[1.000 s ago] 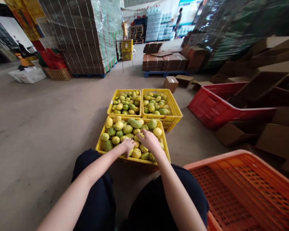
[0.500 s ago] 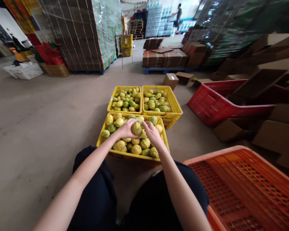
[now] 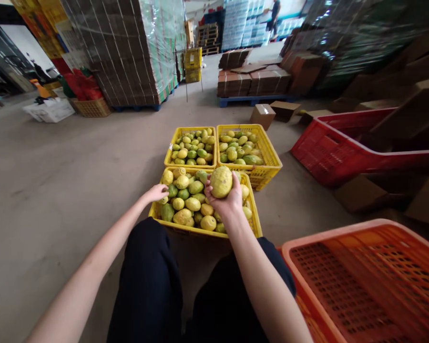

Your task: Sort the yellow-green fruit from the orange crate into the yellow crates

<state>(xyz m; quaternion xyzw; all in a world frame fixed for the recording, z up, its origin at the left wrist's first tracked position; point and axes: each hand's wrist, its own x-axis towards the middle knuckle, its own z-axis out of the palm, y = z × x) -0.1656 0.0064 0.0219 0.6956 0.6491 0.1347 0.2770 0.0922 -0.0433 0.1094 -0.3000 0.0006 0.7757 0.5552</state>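
Observation:
My right hand (image 3: 229,197) holds a large bumpy yellow citrus fruit (image 3: 221,182) from below, over the right half of the near yellow crate (image 3: 203,233). Thumb and fingers cup its two sides. At that crate's left rim is my left hand (image 3: 156,193), its fingers loosely bent with nothing held in them. Just under its fingertips lies a small yellow-green fruit (image 3: 163,200); whether they touch I cannot tell. More yellow and green fruits (image 3: 193,204) fill the near crate, some smooth, some knobbly.
Behind stand two more yellow fruit crates (image 3: 190,166) (image 3: 268,159). An orange crate (image 3: 343,233) is close on my right, a red crate (image 3: 318,157) with cardboard beyond it. Wrapped stacks on pallets (image 3: 117,57) and flattened cartons (image 3: 252,82) stand further back, with a person (image 3: 274,16) in the distance.
Both hands were together around the fruit. Now my right hand alone holds it, palm turned up, and my left hand has moved left to the crate's rim. The view has shifted slightly.

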